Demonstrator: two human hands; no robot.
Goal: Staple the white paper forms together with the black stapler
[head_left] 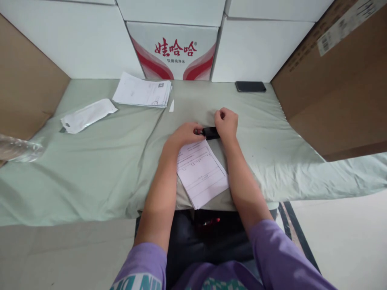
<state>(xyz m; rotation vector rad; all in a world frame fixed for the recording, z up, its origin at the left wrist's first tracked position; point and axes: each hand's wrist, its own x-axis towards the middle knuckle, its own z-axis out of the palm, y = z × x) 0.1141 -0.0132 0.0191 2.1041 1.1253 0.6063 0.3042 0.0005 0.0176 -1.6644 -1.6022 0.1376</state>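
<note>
A black stapler (211, 133) lies across the far edge of a small stack of printed sheets (203, 173). My left hand (188, 133) is closed at the sheets' far left corner, its fingertips against the stapler's left end. My right hand (226, 123) is curled into a fist over the stapler's right end and hides that part. Between my forearms the sheets lie flat, reaching to the near edge of the cloth-covered table (99, 173).
Another paper stack (142, 92) and a white plastic packet (89, 115) lie left, near a small paper scrap (172, 106). A phone (250, 86) sits far right. White boxes (175, 50) wall the back; brown cartons (338, 88) flank the sides. Clear plastic (21, 149) is at far left.
</note>
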